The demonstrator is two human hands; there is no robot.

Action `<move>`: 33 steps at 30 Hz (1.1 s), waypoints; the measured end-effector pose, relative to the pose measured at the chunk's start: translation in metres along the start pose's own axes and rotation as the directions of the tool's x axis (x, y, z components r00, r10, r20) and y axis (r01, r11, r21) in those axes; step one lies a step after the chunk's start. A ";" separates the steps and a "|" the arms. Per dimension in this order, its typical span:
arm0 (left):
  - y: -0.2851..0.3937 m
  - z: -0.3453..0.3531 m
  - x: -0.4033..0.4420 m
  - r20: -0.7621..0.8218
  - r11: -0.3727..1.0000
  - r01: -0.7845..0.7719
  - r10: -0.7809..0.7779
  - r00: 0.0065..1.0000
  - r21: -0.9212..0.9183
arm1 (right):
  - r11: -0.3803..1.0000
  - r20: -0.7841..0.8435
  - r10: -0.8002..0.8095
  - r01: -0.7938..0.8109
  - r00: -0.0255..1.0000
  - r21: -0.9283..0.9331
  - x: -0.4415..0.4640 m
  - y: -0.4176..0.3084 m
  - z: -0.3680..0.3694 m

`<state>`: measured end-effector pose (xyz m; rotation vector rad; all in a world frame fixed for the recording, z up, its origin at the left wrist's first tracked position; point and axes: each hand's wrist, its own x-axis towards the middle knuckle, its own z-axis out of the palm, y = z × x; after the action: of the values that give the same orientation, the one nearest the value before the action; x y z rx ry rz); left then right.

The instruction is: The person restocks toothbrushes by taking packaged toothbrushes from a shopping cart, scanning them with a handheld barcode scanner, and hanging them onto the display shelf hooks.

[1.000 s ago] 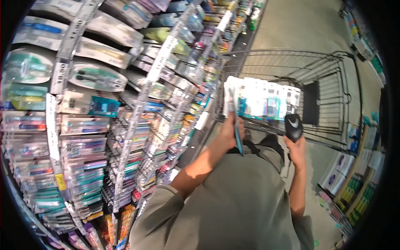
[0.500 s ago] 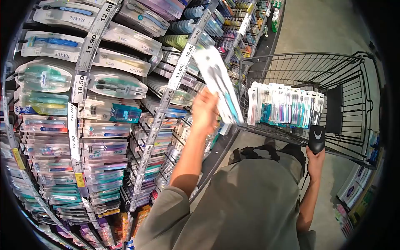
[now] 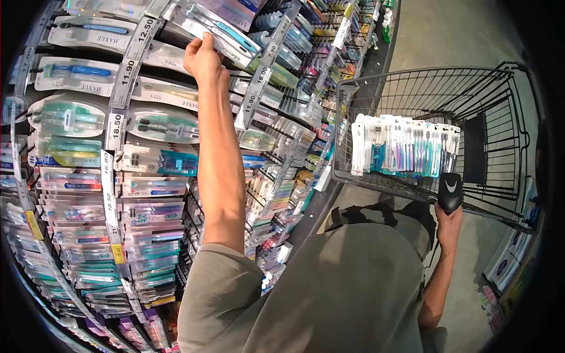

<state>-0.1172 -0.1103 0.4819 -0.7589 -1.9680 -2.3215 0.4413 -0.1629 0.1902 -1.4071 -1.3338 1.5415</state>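
Observation:
My left hand [image 3: 206, 61] is up at the shelf's top rows, pinching the lower edge of a flat toothbrush pack [image 3: 232, 40]. A teal brush shows through the pack's clear front, and the pack lies over other hanging packs. My thumb is on its front; the other fingers are partly hidden. At the cart's near side, my right hand [image 3: 449, 222] is wrapped round the handle of a black barcode scanner [image 3: 451, 191]. Just beyond the scanner, a row of toothbrush packs [image 3: 406, 146] stands in the wire shopping cart [image 3: 406, 75].
Racks of hanging toothbrush packs [image 3: 156, 212] fill the left side, with price strips [image 3: 107, 191] running along them. Green bottles [image 3: 386, 26] stand at the far end of the shelf. Boxed goods [image 3: 511, 259] are at the right, beyond the cart.
My left hand has carried the toothbrush pack from beside the cart up and left to the upper shelf. My right hand still holds the scanner, almost in the same place.

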 end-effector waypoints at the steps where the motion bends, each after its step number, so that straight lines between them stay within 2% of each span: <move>1: 0.000 0.002 0.003 -0.014 1.000 -0.019 0.018 1.000 -0.010 | 1.000 -0.003 0.003 -0.003 1.000 0.003 0.000 -0.001 0.002; 4: -0.007 0.004 0.005 0.007 0.999 -0.039 0.039 0.999 -0.032 | 0.998 -0.084 -0.046 0.041 0.995 -0.057 0.000 -0.002 0.005; 7: -0.013 0.003 0.006 0.027 0.996 -0.081 0.081 0.996 -0.028 | 0.997 -0.072 0.047 -0.052 0.996 -0.065 0.002 0.001 0.003; 12: -0.004 0.007 0.005 -0.028 0.994 -0.089 0.088 0.996 -0.059 | 0.994 -0.106 -0.032 0.021 0.994 -0.104 0.001 -0.004 0.006; 13: -0.002 0.007 0.006 -0.029 0.994 -0.091 0.089 0.996 -0.057 | 0.994 -0.104 -0.032 0.021 0.994 -0.104 0.002 -0.002 0.004; 15: 0.001 0.008 0.010 -0.021 0.993 -0.107 0.106 0.994 -0.050 | 0.996 -0.034 0.086 -0.087 0.996 -0.017 0.003 0.003 -0.001; 20: 0.010 0.012 0.006 -0.011 0.993 -0.113 0.113 0.994 0.019 | 0.999 -0.018 0.028 -0.029 0.999 -0.035 0.004 0.003 -0.002; 24: 0.017 0.020 0.001 0.019 0.984 -0.172 0.171 0.985 0.039 | 0.998 -0.027 0.050 -0.049 0.998 0.026 0.003 0.003 -0.001; 27: 0.018 0.024 0.000 0.025 0.973 -0.227 0.226 0.974 0.047 | 1.000 -0.031 0.002 -0.003 1.000 -0.023 0.002 -0.007 0.000; 33: 0.016 0.028 0.003 0.001 0.955 -0.295 0.295 0.955 0.018 | 0.997 0.000 0.075 -0.075 0.997 -0.036 0.003 -0.010 -0.004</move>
<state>-0.1047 -0.0867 0.5008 -0.9729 -1.7313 -2.1263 0.4425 -0.1562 0.1994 -1.4940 -1.3296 1.5735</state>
